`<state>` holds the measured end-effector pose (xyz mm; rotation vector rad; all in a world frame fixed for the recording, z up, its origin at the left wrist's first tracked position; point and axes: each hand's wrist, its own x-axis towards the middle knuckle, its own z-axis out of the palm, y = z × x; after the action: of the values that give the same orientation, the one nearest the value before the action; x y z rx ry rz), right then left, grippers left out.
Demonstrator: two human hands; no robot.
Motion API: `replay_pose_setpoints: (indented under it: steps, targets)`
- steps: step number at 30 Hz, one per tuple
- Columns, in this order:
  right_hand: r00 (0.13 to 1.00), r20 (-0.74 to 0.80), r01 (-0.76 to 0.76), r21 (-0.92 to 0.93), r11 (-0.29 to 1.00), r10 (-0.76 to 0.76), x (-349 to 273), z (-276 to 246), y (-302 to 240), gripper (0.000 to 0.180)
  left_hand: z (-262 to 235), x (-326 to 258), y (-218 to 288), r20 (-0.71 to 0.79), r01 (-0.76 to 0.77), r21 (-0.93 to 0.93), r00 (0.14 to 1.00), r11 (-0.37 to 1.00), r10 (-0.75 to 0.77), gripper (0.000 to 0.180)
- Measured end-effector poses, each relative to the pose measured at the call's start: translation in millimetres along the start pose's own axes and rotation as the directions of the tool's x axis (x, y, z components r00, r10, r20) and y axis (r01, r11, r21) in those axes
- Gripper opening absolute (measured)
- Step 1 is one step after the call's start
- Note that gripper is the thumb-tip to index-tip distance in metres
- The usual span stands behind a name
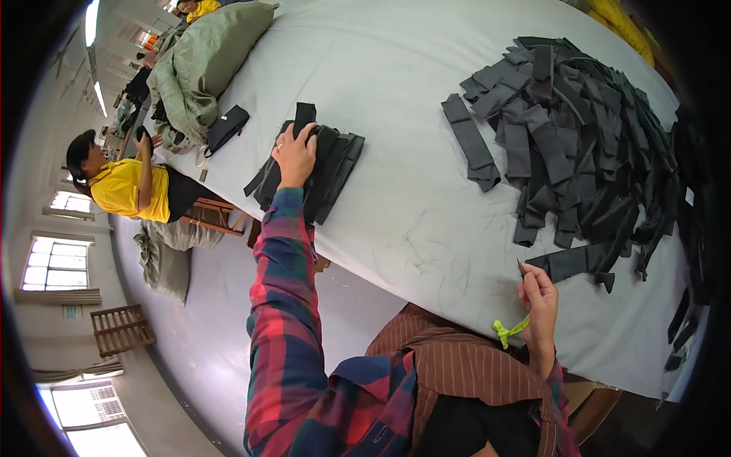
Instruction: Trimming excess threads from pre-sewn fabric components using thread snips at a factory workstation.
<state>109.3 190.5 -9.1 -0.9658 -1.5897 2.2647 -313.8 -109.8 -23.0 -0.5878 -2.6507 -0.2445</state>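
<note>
Plaid sleeve (283, 305) nearest; left hand (295, 156) spread on black strips (335, 177); right hand (539, 295) pinching small pointed tool (521, 267).

From my station I can't read any words or numbers: the small white label (689, 196) against the dark cloth (689, 156) at the counter's (396, 114) far right and the pale, green-marked notice (72, 311) below a window (55, 264) are too small to make out.
</note>
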Motion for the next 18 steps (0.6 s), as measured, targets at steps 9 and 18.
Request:
replay_pose_setpoints:
  steps: [9,18]
  targets:
    - [1.000,0.017,0.017,0.033,0.999,-0.018,5.5,1.9,-9.5,0.024,-23.1,12.8,2.1,0.335,-0.105,0.054,0.939,0.993,0.081,0.047]
    - [0.865,-0.195,0.492,0.146,0.858,-0.462,-5.1,-23.1,-99.8,0.030,-218.3,72.5,87.9,-0.086,-0.087,-0.878,0.996,0.471,0.025,0.045]
